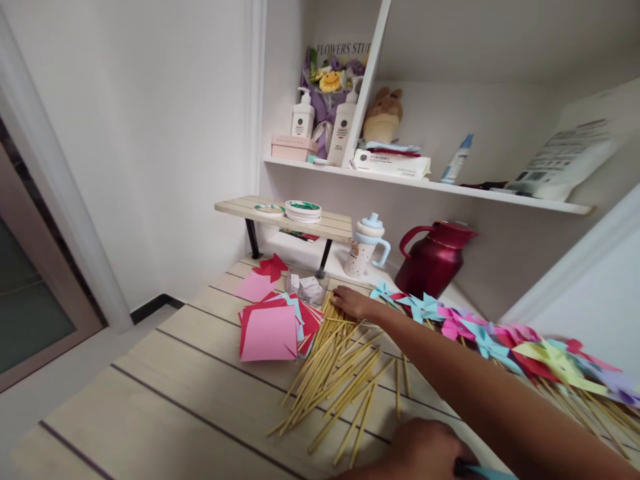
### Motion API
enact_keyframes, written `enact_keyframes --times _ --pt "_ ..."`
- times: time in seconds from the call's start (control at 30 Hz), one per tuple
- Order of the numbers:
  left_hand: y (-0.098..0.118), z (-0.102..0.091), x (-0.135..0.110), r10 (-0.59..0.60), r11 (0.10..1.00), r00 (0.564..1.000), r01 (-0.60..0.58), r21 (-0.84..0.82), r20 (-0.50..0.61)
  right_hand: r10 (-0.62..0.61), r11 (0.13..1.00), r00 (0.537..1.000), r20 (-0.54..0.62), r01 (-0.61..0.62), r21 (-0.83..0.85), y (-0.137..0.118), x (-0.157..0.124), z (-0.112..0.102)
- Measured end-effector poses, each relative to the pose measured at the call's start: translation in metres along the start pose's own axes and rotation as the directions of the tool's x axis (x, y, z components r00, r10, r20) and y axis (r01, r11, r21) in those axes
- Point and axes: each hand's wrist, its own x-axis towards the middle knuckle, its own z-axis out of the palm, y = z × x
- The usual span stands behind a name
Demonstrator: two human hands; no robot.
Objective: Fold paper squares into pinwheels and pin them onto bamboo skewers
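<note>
My right hand [353,303] reaches to the far end of a loose pile of thin yellow sticks [333,373]. Its fingers point left and down at the stick ends, beside a clear container with small white packets [306,288]. No held thing shows in it, though the fingertips are partly hidden. Close to me, at the bottom edge, my left hand [425,450] is closed around a light blue thing [490,472], mostly cut off by the frame. Left of the sticks lies a stack of pink, red and blue paper squares [270,333].
Finished paper pinwheels [500,340] on sticks lie along the right side. A red folded paper [271,267] lies behind the stack. At the back stand a small raised shelf [330,223] with tape rolls [303,211], a lidded cup [364,250] and a red jug [435,257].
</note>
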Motion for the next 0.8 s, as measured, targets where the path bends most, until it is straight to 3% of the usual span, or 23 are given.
enact_keyframes --times 0.2,0.4,0.6,0.8 --pt "0.001 0.004 0.019 0.044 0.997 0.999 -0.044 0.058 0.006 0.001 0.998 0.995 -0.095 0.005 0.056 0.001 -0.022 -0.010" --pt "0.010 -0.005 0.004 0.020 0.999 1.000 -0.020 -0.047 0.009 0.087 0.994 0.972 -0.218 -0.070 0.083 0.014 -0.016 -0.020" --pt "0.027 -0.021 -0.007 0.022 0.988 0.997 -0.011 -0.155 0.072 0.019 0.994 0.989 -0.148 -0.003 0.106 0.010 0.001 0.001" --pt "0.016 -0.017 0.011 0.037 0.991 0.990 -0.018 -0.134 0.139 0.007 0.987 0.999 -0.049 0.001 0.158 0.008 -0.001 0.002"
